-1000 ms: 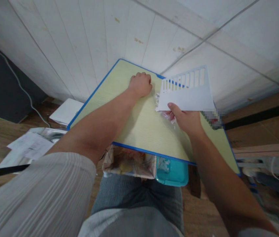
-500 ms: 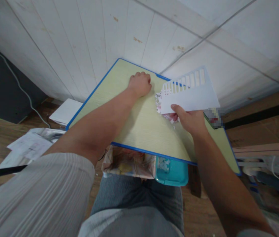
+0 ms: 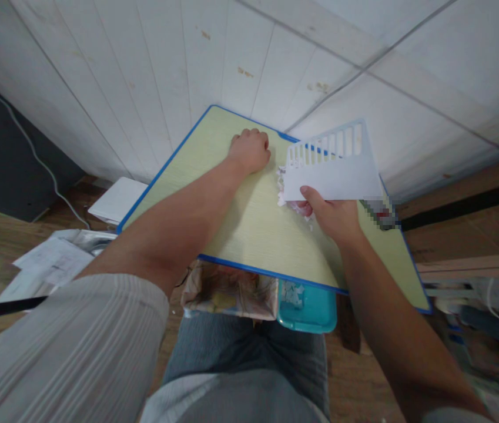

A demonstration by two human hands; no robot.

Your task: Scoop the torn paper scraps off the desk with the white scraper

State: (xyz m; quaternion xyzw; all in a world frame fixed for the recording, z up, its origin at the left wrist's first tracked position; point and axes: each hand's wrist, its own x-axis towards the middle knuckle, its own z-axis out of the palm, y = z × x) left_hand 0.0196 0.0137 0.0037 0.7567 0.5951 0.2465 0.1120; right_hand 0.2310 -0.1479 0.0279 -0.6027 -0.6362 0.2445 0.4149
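My right hand (image 3: pixel 331 214) grips a white plastic panel (image 3: pixel 328 182) with a row of slots along its far edge. My thumb lies on its upper face, and the other fingers are mostly hidden underneath. Small white and pinkish scraps (image 3: pixel 281 188) show at the panel's left side and around those fingers, on the pale yellow tabletop (image 3: pixel 249 217). Knuckles up, my left hand (image 3: pixel 251 150) rests on the tabletop left of the panel, its fingers curled in and nothing visible in them.
The blue-edged table meets a white panelled wall (image 3: pixel 161 76). Below its near edge are a turquoise tub (image 3: pixel 315 305) holding pale bits and a lined box (image 3: pixel 231 288). Cardboard (image 3: pixel 465 217) stands at the right. Papers (image 3: pixel 53 258) lie low on the left.
The panel and my right hand have shifted slightly left, and the panel's right end now sits a bit further from the table's edge. My left hand has not moved.
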